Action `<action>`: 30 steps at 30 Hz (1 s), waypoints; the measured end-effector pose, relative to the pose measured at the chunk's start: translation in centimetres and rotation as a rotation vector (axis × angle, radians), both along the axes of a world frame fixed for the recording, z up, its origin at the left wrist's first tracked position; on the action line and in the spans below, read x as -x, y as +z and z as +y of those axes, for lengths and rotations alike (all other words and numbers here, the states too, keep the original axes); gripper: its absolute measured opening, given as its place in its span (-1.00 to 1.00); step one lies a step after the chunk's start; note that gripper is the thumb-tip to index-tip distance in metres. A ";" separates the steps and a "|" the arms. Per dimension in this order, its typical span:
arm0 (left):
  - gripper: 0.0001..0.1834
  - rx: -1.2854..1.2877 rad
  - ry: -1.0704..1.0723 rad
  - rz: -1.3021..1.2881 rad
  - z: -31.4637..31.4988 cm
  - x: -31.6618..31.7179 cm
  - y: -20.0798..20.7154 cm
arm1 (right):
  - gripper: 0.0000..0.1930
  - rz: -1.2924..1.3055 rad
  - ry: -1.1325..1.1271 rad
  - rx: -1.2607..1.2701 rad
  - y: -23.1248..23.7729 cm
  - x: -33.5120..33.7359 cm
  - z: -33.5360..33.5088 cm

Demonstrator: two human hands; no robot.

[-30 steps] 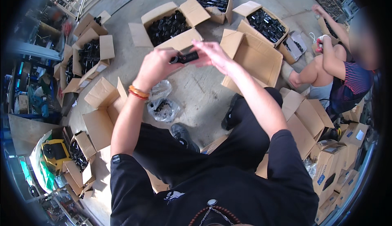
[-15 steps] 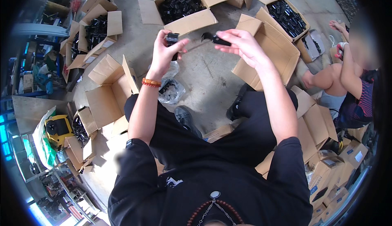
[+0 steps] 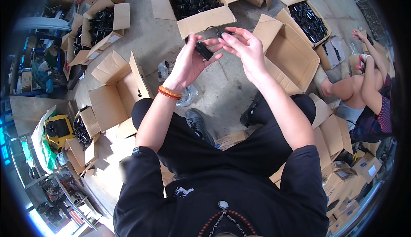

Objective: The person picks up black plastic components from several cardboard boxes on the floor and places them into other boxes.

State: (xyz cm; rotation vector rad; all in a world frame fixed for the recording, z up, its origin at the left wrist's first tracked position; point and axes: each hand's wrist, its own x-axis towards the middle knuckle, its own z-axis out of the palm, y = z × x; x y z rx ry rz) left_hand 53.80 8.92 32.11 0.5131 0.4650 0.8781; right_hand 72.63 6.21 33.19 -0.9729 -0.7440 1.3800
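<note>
Concrete floor [image 3: 222, 87] spread out under the work, ringed by open cardboard boxes [image 3: 205, 20], several of them heaped with small black parts [image 3: 309, 20]. On the right, a co-worker [image 3: 349, 87] sat low among the boxes. A clear plastic bag [image 3: 188, 97] lay on the floor beyond the shoes [image 3: 199, 125].

Half a second earlier the two hands had stood well apart, each with its own black piece; since then they had drawn close together, so that both pieces now sat almost side by side, a nearness that suggested the two were being handled as a pair. The left hand [image 3: 187, 65] had its palm turned inward, its fingers loosely curled around a black block [image 3: 204, 51]. The right hand [image 3: 248, 52] pinched a hooked piece [image 3: 220, 34] narrowly between thumb and forefinger, the other fingers fanned out; whether its fingertips touched those opposite could not be told.

The black block lay across the left fingers, in front of the box of black parts, its long axis slanting from upper left down to lower right. The hooked piece ran roughly sideways, its thin curved end pointing left, over the block; its other end was hidden in the grip.
</note>
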 end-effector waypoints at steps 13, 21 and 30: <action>-0.50 -0.673 0.013 0.565 -0.1 0.7 1.5 | -0.58 -0.261 -0.117 -0.284 1.5 0.8 -1.5; -0.38 -0.798 0.149 0.505 -0.3 0.1 2.1 | -0.61 -0.160 -0.054 -0.313 1.7 0.9 -1.7; -0.32 -0.670 0.055 0.416 -0.5 0.7 2.5 | -0.61 -0.168 0.003 -0.357 1.4 1.0 -1.8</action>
